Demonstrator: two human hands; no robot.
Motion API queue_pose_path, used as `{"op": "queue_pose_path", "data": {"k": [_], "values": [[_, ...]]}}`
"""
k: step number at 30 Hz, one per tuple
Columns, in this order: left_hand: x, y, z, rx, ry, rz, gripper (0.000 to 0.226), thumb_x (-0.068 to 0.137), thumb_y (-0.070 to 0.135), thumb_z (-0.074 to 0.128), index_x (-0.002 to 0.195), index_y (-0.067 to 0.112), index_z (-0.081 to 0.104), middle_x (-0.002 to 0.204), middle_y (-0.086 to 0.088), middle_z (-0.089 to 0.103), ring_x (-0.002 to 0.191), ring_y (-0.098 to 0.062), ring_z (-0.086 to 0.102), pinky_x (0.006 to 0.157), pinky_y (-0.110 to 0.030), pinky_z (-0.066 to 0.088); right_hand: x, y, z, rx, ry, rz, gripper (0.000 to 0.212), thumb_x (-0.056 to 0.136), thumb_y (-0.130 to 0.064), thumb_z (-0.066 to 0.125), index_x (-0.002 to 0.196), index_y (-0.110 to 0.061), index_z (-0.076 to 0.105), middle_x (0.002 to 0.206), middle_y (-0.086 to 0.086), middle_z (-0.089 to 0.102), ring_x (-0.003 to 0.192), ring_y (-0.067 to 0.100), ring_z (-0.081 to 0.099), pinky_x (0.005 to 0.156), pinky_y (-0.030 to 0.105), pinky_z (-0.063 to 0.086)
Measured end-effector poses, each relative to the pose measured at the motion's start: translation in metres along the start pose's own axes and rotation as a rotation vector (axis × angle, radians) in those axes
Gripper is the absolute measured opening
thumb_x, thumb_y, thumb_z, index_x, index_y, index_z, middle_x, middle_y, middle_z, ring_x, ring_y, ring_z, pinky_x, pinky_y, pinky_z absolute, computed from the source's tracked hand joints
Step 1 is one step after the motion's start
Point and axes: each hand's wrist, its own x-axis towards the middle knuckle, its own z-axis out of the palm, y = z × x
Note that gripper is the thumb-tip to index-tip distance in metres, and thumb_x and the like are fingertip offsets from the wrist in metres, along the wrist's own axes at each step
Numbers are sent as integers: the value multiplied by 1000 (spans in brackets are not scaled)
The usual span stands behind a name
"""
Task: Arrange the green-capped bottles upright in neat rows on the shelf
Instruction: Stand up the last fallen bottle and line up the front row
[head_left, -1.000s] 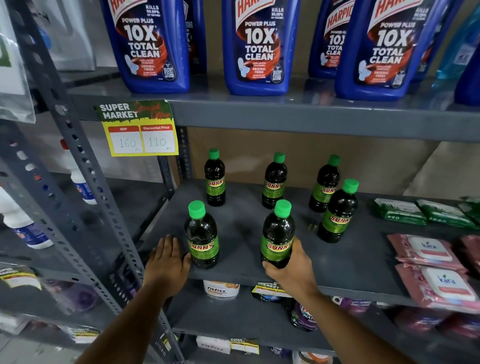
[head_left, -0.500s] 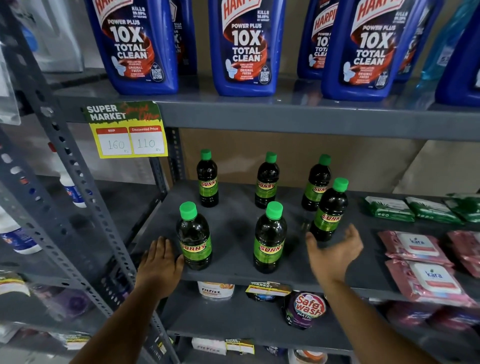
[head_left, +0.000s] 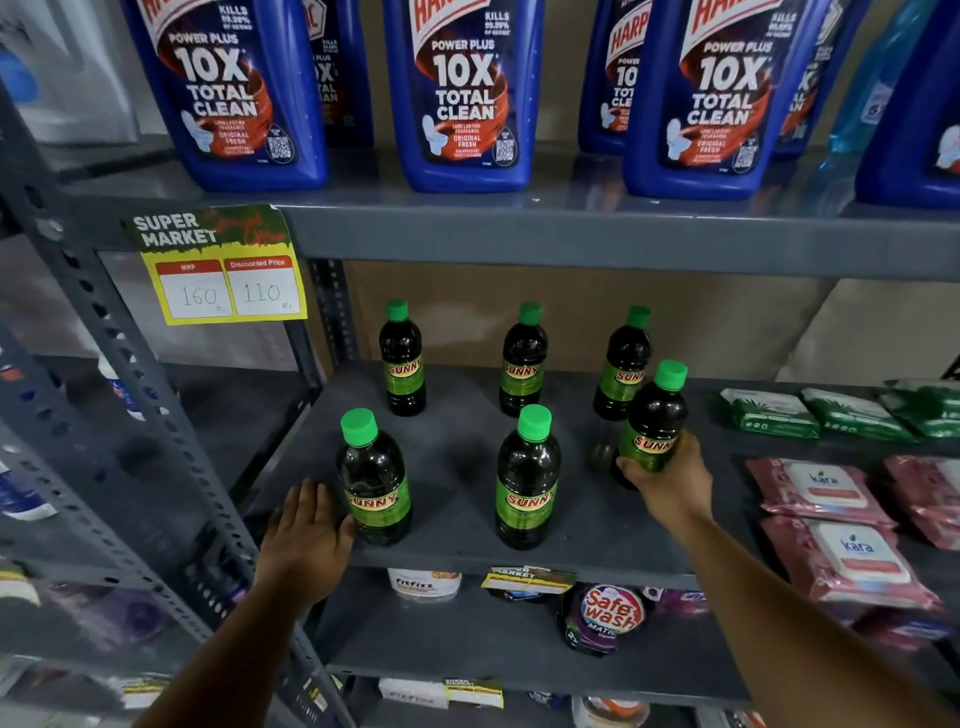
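Several dark green-capped bottles stand upright on the grey shelf (head_left: 467, 457). Three form a back row: left (head_left: 401, 364), middle (head_left: 523, 366), right (head_left: 621, 369). Two stand in front: front left bottle (head_left: 375, 483) and front middle bottle (head_left: 527, 483). My right hand (head_left: 665, 483) grips the lower part of a sixth bottle (head_left: 655, 415), which stands just in front of the back right one. My left hand (head_left: 309, 530) lies flat on the shelf's front left corner, fingers apart, beside the front left bottle and touching its base.
Large blue cleaner bottles (head_left: 462, 93) fill the shelf above. A yellow price tag (head_left: 223, 275) hangs at the upper shelf's edge. Green packs (head_left: 769, 413) and pink wipe packs (head_left: 826, 488) lie to the right. A perforated upright post (head_left: 119, 395) stands at left.
My right hand let go of the front middle bottle, moved right while open, and has now closed on the bottle at the front right. My left hand stayed put.
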Motion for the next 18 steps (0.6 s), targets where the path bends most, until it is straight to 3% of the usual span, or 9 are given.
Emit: {"op": "queue_pose_path", "data": {"k": [4,9,18], "values": [[-1,0,1,-12,32,3,70,96,47,26,150,5,11,161,-16,10,149,-30,6,121,-46,12,-35,8,-7,24,40,-42,57,62,-30,83,108,-32,49,94,-11,61,78,0,55,63,22,40],[-2,0,2,-14,24,5,70,95,47,26,149,4,12,161,-17,11,149,-31,9,120,-47,14,-67,14,-18,16,60,-48,56,60,-29,84,101,-41,48,90,-19,61,78,-11,53,62,13,37],[-4,2,-1,-28,-1,10,72,95,48,25,149,3,11,161,-18,10,149,-32,7,121,-48,13,-87,15,-26,4,68,-54,59,60,-25,85,103,-43,48,91,-18,62,83,-7,56,67,21,41]]}}
